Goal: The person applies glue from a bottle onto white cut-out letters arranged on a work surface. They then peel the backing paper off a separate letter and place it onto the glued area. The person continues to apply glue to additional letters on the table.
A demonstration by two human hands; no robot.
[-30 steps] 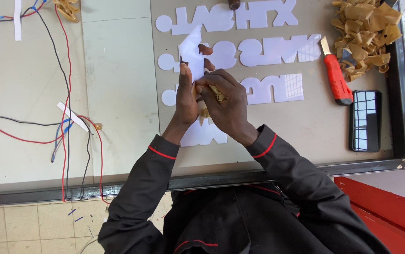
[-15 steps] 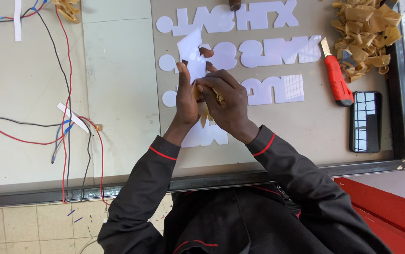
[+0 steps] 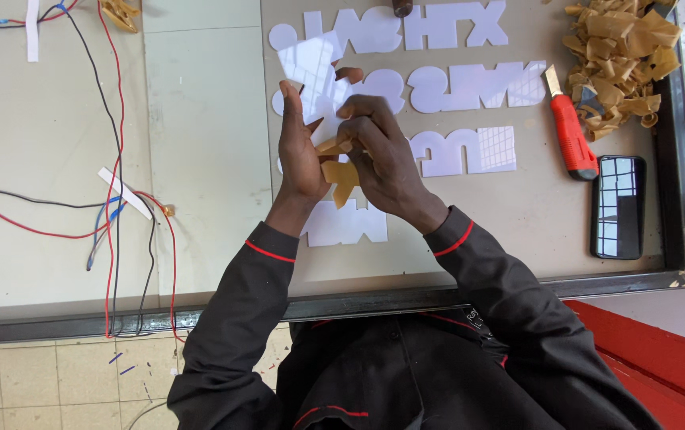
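Pale bench seen from above, dark metal edge along the near side, tiled floor below it. Left hand holds a white cut-out piece upright above the bench, fingers pressed against its edge and back. Right hand is right against the left, its fingers pinching a tan strip of backing paper that hangs curled from the piece between both palms. Piece is off the surface, over the near-left part of the letter layout.

Under and behind the hands: more white cut-out letters lying flat in rows on a grey-beige sheet; one more letter just below the wrists. Right of the letters: red utility knife, blade out and pointing away, then a dark phone lying flat just beside it. Pile of peeled tan paper scraps at the far right corner. Well apart on the left: red, black and blue wires trailing across the bench and over the edge, with a white strip among them. Both sleeves dark with red cuff piping.
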